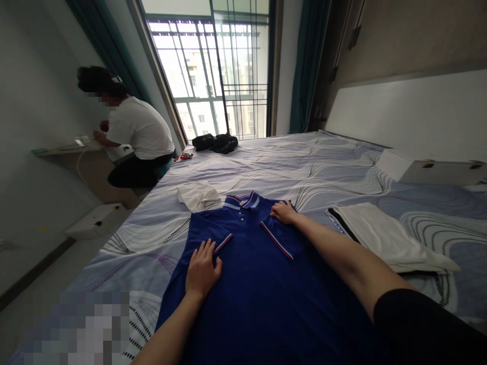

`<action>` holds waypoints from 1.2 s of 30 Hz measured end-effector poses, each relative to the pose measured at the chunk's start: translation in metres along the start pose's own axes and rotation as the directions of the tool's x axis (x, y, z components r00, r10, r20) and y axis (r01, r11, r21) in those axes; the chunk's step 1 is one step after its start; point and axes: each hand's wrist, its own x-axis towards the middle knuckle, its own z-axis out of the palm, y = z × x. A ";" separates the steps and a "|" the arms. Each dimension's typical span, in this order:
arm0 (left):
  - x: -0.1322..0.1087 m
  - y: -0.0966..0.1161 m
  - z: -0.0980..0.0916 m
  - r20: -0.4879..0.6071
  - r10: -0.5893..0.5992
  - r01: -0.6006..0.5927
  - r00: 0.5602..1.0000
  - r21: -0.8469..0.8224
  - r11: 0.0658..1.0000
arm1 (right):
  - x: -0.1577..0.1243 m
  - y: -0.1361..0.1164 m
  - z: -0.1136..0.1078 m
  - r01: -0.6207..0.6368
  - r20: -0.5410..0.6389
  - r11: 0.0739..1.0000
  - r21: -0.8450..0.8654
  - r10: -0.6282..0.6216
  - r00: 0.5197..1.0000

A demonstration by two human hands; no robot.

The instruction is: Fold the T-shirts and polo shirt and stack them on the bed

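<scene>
A dark blue polo shirt (258,284) lies front up on the bed, its collar pointing away from me. Both short sleeves, edged in red and white, are turned inward over the chest. My left hand (203,266) rests flat on the shirt beside the left sleeve's cuff, fingers stretched out and palm down. Up at the right shoulder, my right hand (283,211) has its fingers bent and closed on the cloth near the top of the sleeve. The shirt's hem runs out of view at the bottom.
Patterned sheets cover the bed (266,167). White cloth (198,195) lies left of the collar; folded white and black garments (380,233) lie to the right. Farther back are dark bundles (215,143) and a white box (433,170). A person (139,126) sits at a desk (72,152).
</scene>
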 end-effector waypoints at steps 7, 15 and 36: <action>0.001 -0.001 0.002 -0.020 0.008 -0.008 1.000 -0.004 1.000 | -0.019 -0.035 0.017 -0.167 -0.113 0.985 0.029 0.169 0.979; 0.001 -0.001 0.002 -0.034 0.014 -0.014 0.999 0.016 1.000 | -0.092 -0.078 0.029 -0.121 -0.121 0.992 0.017 0.123 0.985; 0.000 0.002 -0.002 -0.044 0.009 -0.009 0.999 0.019 1.000 | -0.118 -0.061 0.021 0.109 0.149 0.989 0.097 -0.123 0.981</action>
